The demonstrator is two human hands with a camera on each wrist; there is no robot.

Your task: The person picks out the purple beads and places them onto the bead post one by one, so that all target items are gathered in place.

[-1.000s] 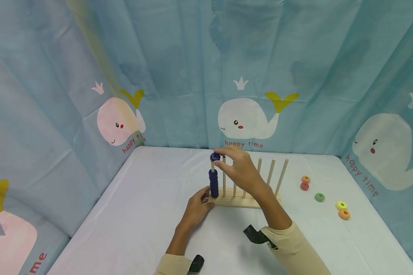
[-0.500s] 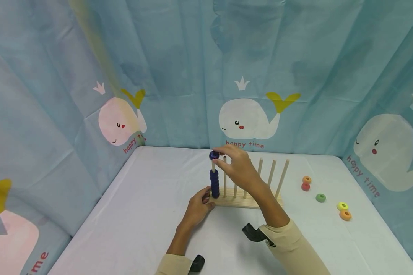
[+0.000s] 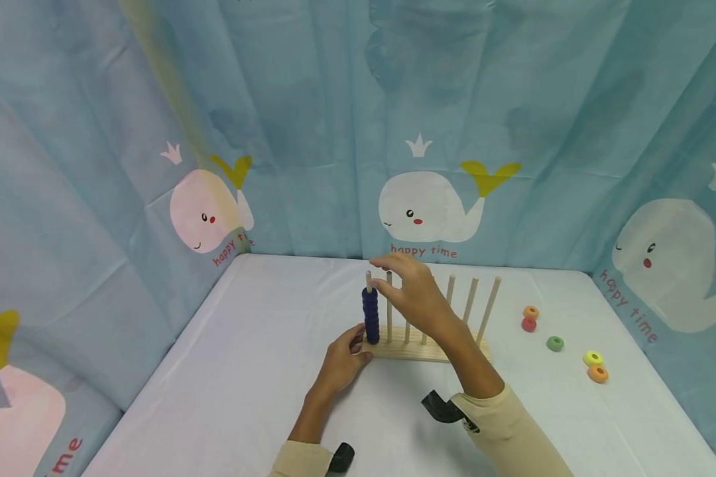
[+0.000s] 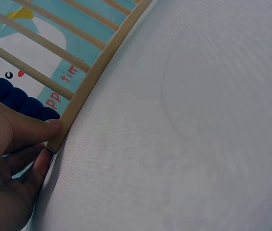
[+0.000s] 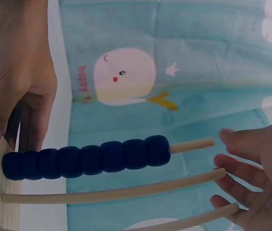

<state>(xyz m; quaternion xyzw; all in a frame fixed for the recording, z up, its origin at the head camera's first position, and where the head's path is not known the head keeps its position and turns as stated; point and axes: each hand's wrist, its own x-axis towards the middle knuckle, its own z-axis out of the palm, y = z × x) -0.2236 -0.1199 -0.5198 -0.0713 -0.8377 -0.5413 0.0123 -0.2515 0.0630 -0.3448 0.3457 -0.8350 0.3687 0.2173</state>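
A wooden peg rack [image 3: 414,350] stands on the table, with several upright pegs in its flat base. Dark blue beads [image 3: 370,318] are stacked on its leftmost peg, whose bare tip [image 5: 193,145] sticks out above them. My left hand [image 3: 341,362] holds the left end of the base; in the left wrist view the thumb lies on the wood and the fingers are at its end. Beside the tops of the pegs, my right hand [image 3: 419,297] has its thumb and fingers spread apart with nothing between them. In the head view it covers parts of the middle pegs.
To the right of the rack lie several loose beads: an orange one [image 3: 531,312] by a red one [image 3: 528,325], a green one [image 3: 555,344], and a yellow one [image 3: 593,358] by another orange one [image 3: 598,373]. A blue whale-print curtain [image 3: 310,199] hangs behind the table [image 3: 262,371].
The blue bead that my right hand pinched at the peg's top has dropped down onto the stack. The right fingers have let go and parted; the left hand keeps its place.
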